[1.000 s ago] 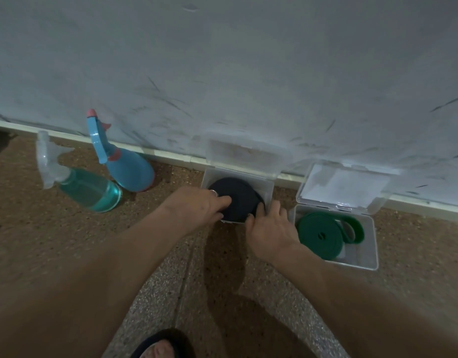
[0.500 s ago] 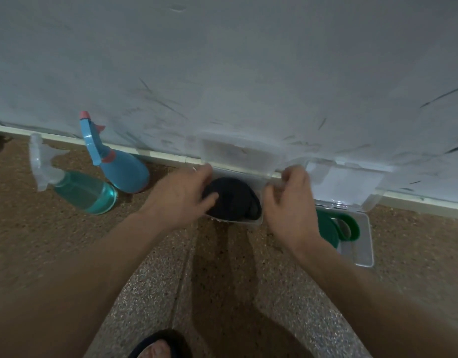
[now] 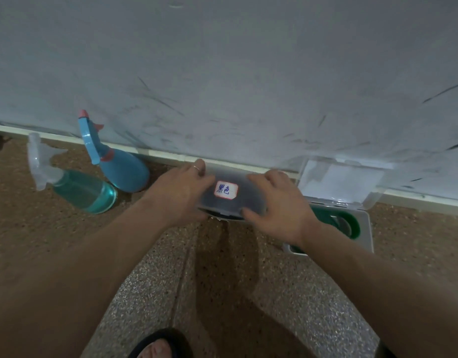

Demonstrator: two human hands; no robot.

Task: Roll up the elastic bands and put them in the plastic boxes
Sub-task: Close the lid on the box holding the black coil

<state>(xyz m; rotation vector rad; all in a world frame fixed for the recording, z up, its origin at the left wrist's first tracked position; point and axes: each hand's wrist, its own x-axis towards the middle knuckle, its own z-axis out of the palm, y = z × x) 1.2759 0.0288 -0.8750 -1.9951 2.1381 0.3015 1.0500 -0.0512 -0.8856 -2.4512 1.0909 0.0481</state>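
Observation:
A clear plastic box point(image 3: 251, 202) sits on the floor against the wall, its lid folded down over the rolled black band, which shows dark through the plastic. A white label point(image 3: 226, 190) with blue writing is on the lid. My left hand point(image 3: 182, 192) holds the lid's left end, fingers curled over the far edge. My right hand point(image 3: 277, 202) grips the right end, thumb at the front edge. To the right a second clear box point(image 3: 366, 228) stands with its lid up against the wall and a rolled green band point(image 3: 351, 223) inside, partly hidden by my right wrist.
Two spray bottles stand at the left by the wall: a blue one point(image 3: 119, 164) and a teal one point(image 3: 78, 187) with a clear trigger. The speckled floor point(image 3: 222, 293) stretches toward me. A sandalled foot point(image 3: 158, 347) shows at the bottom edge.
Both hands left the black band in the box, reached to the raised lid and swung it down over the box. The label now faces up.

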